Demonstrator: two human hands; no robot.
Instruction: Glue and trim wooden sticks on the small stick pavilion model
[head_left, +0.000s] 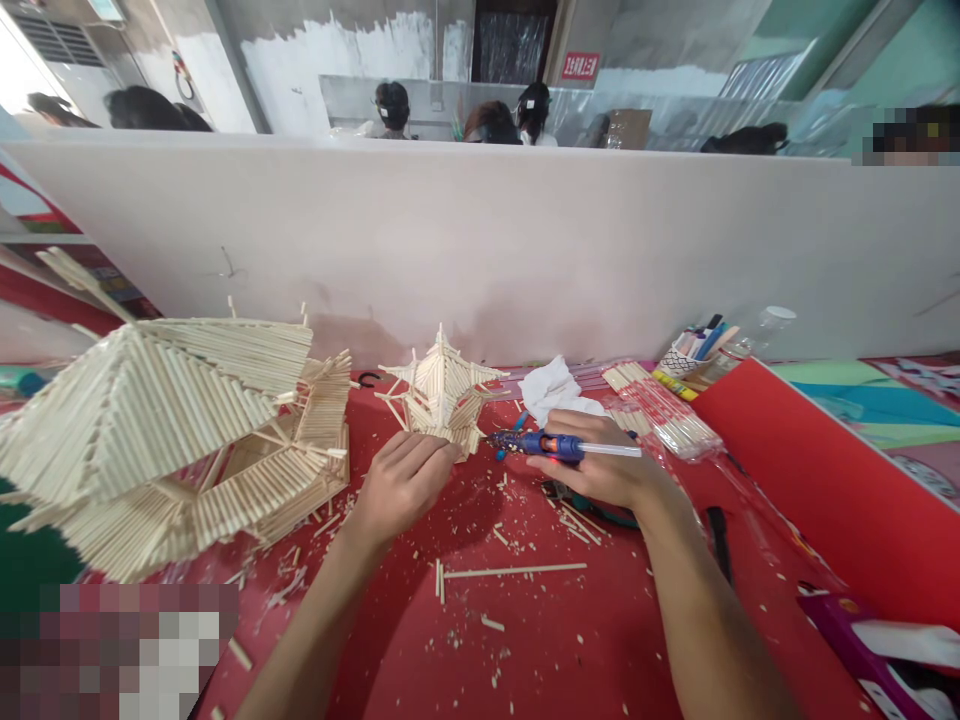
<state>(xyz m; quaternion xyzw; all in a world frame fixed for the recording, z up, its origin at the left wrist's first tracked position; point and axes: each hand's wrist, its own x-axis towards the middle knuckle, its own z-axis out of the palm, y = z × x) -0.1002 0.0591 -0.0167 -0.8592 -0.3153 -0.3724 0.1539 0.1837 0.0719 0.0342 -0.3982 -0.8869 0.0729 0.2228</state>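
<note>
Large stick model [187, 400]: at the far left, a broad roof of pale sticks over tiered lower parts, bulky enough to crowd the left forearm's side.
Left hand [405, 485]: at the near edge of the small model, fingers curled toward it; the fingertips are hidden, so whether they pinch or merely steady it I cannot tell.
Small stick model [441, 385]: upright on the red table [420, 640], in front of the white partition [480, 230], its peaked roof topmost.
Gluing: seemingly the step in hand — the nozzle points at the model's right near side, touching or just beside it.
Next move: probably calls for a steady left hand and a small, exact dab, with fingers clear of the hot tip.
Loose stick [514, 571]: lies crosswise nearer the wearer, among scraps that could get underfoot of the model.
Glue gun [540, 445]: blue, nozzle leftward, a translucent glue stick [611, 451] jutting from its back.
Right hand [592, 460]: closed around the gun.
White tissue [551, 385]: crumpled behind the gun — close enough to snag.
Packed sticks [664, 410]: in clear wrap, right of the tissue.
Red board [832, 490]: slants along the right side, bounding the workspace.
</note>
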